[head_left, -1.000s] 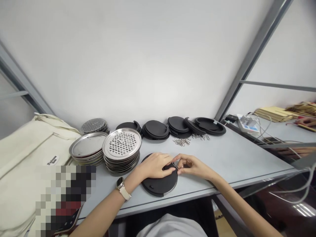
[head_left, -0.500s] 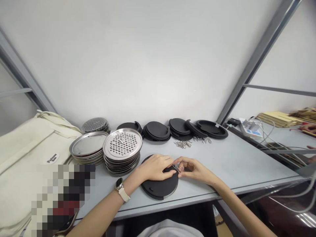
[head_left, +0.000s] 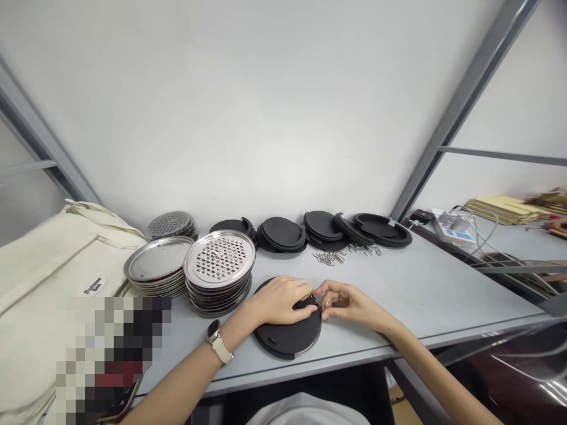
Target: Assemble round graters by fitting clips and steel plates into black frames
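At far left, a cream canvas bag slumps beside the desk, its lower part lost under a pixelated patch. Next come stacked round metal plates and stacked round graters, the latter's top one face up.

The left forearm slants up and rightward from the bottom edge, a pale-strapped watch at the wrist. The left hand lies palm down across a black round case near the desk's front edge, fingers mostly together and thumb stretched rightward; whether its fingertips close on anything cannot be told. The case lies flat, being round it has no long axis, and its cut-out rim faces the near right, baring a silvery edge. The hand hides much of its upper face.

At the case's right edge, a small metal clasp slants from upper left to lower right, largely covered by fingers. The right hand pinches it between thumb and forefinger, its other fingers curled; that forearm enters from the lower right. Behind lie loose metal clasps. At far right, another person's hand is cut off by the frame.
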Available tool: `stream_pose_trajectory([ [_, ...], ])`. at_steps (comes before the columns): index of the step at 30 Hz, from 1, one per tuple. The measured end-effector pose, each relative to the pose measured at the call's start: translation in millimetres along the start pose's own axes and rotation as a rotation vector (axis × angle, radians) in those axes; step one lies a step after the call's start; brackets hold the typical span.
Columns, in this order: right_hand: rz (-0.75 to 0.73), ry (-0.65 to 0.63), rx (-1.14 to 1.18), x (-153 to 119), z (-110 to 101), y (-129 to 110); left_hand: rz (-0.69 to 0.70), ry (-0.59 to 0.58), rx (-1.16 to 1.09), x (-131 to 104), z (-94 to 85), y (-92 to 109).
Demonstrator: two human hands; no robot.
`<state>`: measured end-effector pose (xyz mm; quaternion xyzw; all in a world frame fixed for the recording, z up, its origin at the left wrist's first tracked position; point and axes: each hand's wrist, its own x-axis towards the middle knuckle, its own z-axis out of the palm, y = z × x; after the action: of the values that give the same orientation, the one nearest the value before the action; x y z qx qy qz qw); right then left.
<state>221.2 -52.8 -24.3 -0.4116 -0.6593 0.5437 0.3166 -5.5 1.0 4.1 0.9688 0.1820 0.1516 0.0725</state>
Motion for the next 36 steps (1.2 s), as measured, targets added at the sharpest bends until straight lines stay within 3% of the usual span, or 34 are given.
stream_pose_trajectory([
  [24,-0.007,0.034,0.038,3.2,0.1,0.9,-0.015,-0.013,0.005,1.1,0.8,1.5],
  [36,-0.004,0.043,-0.049,3.9,-2.8,-2.3,-0.031,-0.002,-0.081,1.1,2.4,-3.4],
])
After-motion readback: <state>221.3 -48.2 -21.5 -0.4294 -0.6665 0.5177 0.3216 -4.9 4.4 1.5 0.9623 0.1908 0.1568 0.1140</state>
